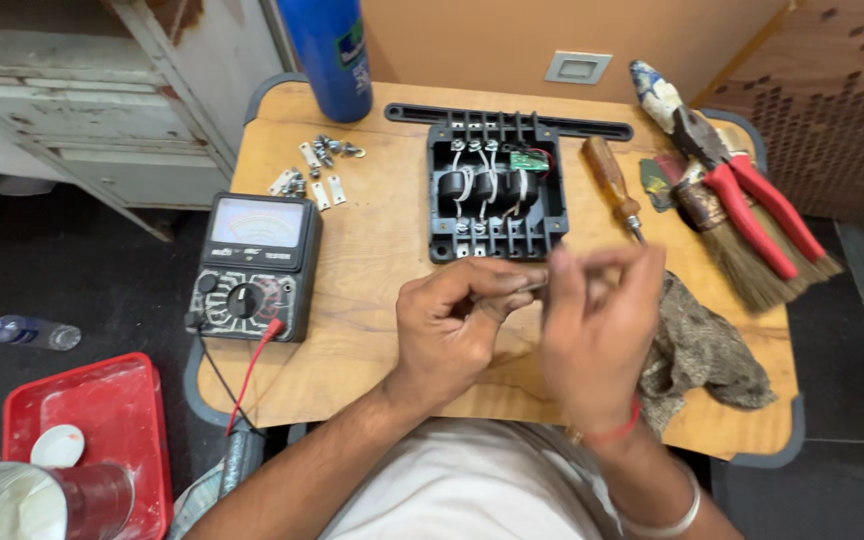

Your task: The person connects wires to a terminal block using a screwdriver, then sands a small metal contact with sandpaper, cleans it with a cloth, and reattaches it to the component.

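Head camera is looking down on a small wooden table (372, 250) where a person is sitting and bringing both hands together just in front of a black terminal block (495, 188). The left hand (452, 325) is curling its fingers and thumb tight around a small metal part (530, 284), pinching it at the fingertips; the right hand (592, 330) is meeting it from the other side, thumb and forefinger closing on the same part, likely so that one hand steadies while the other works on it. What exactly the part is cannot be told, since the fingers are covering most of it.

The block is lying open side up, near the hands, so its coils, white leads and row of terminals are facing the person. A wooden-handled screwdriver (612, 185) is resting just beside the block on its right, within easy reach of the right hand. Loose screws and small metal plates (317, 170) are gathered in a cluster at the far left, well apart from the hands, seemingly kept together so none goes missing. An analogue multimeter (255, 265) is sitting at the left edge with its dial facing up and its red lead (252, 370) trailing off the table. Red-handled pliers (742, 190) and a brush (742, 255) are lying at the right, and a rag (702, 350) is bunched under the right wrist.
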